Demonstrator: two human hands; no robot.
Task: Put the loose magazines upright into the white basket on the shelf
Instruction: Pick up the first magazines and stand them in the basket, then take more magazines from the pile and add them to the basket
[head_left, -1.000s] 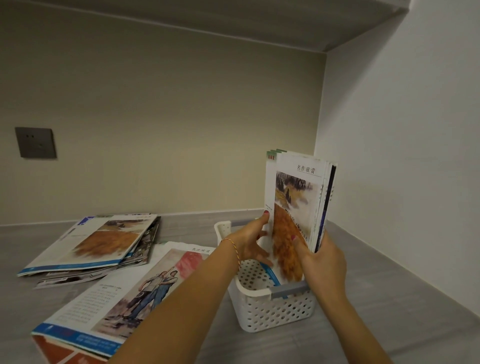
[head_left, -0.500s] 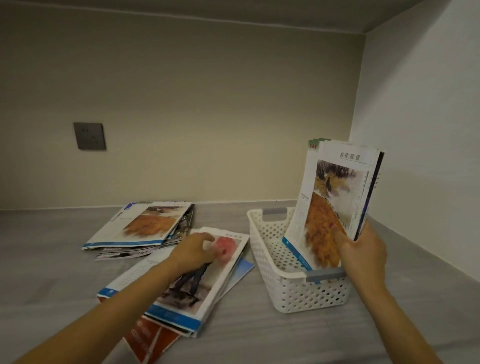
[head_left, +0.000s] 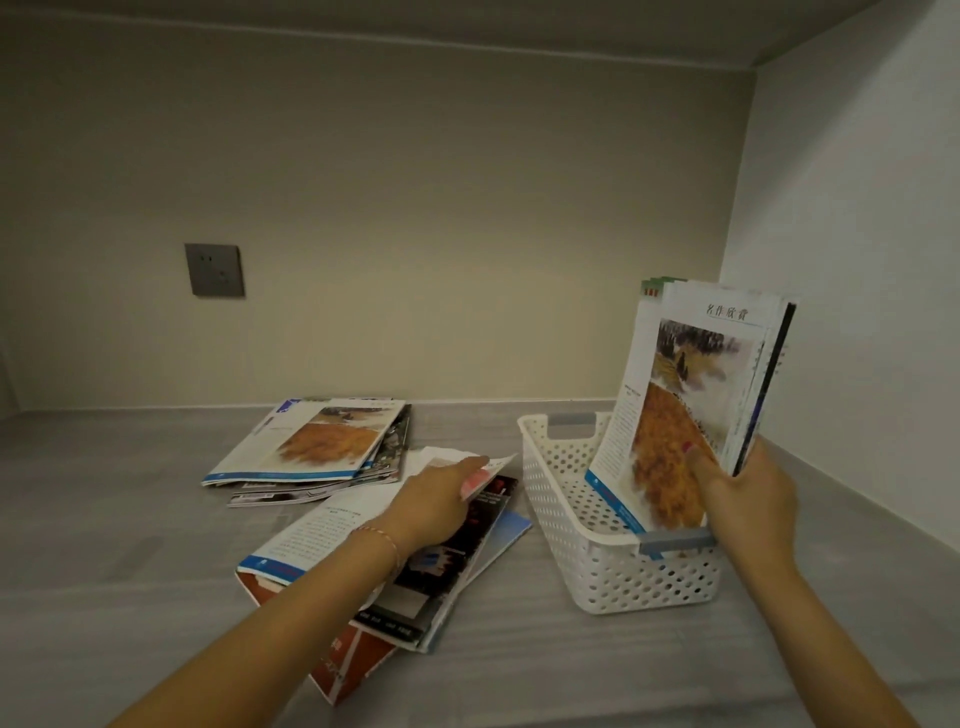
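Basket (head_left: 582, 525) left half open; upright magazines (head_left: 691, 410) block the right

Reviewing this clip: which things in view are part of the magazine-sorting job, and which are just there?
Part of the job:
white basket
upright magazines, held by the right hand
near pile, its top magazine being lifted by the left hand
far pile

Just there:
wall socket
shelf surface

Magazines (head_left: 675, 415) in basket (head_left: 613, 566), piles (head_left: 311, 447) left
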